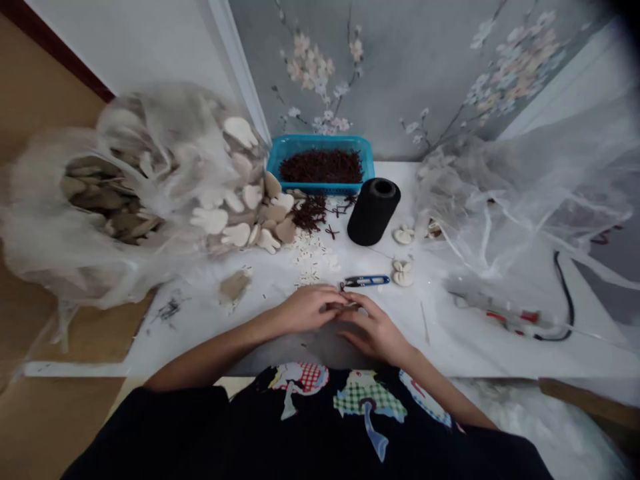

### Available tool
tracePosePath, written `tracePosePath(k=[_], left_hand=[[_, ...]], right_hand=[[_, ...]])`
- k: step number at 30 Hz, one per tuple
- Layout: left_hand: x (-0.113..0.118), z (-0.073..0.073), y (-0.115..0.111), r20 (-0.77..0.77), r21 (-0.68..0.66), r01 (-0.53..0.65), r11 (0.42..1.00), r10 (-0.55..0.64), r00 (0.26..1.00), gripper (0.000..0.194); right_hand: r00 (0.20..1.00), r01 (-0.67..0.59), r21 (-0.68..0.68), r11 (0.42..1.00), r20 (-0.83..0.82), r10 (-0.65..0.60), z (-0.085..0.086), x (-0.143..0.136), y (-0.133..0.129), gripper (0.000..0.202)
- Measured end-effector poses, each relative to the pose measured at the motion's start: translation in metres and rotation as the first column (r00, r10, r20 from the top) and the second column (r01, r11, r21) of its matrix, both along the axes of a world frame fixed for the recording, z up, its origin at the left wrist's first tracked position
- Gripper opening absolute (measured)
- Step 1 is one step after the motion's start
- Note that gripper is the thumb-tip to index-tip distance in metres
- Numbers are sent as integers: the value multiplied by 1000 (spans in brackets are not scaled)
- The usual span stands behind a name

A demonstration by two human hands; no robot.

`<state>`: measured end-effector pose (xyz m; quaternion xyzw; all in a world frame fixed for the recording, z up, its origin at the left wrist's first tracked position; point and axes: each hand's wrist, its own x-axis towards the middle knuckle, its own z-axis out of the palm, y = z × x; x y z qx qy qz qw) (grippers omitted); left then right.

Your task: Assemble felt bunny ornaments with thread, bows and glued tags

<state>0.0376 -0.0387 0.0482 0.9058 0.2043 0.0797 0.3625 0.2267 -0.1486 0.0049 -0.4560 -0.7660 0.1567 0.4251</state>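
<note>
My left hand [310,308] and my right hand [375,327] meet over the front of the white table, fingertips pinched together. A small pale bit shows between them, too hidden to name. Just beyond the fingers lies a pair of blue-handled thread snips [374,281], with a tiny dark piece near its left end. Right of the snips sits a small cream bunny-shaped piece [402,275], and a similar cream piece [403,234] lies behind it. Small white bits with dark marks [309,259] are scattered beyond my left hand.
A black thread cone [371,217] stands near a blue basket [273,163] of dark red bows [320,165]. Cream and beige bunny-shaped pieces [237,234] spill from translucent bags [40,200] at left. Another translucent bag [500,207] and a glue gun-like tool with a black cord [530,320] lie right.
</note>
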Motion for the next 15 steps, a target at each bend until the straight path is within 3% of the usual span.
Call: tracePosePath(k=[4,8,11,15], left_hand=[[19,-30,-5,80,310,-94,946,73,994,31],[9,-42,-7,141,472,40,881,-120,983,24],[0,-46,-8,157,452,94,887,-183,971,23],[-8,-54,-16,214,239,28,971,-81,973,22]], right_hand=[[995,97,-50,994,34,-95,-14,13,-1,15],[986,137,-49,989,100,-132,-17,18,-2,18],[972,171,-50,984,173,-160,-14,16,-1,19],[958,179,12,984,226,-177,-12,13,2,16]])
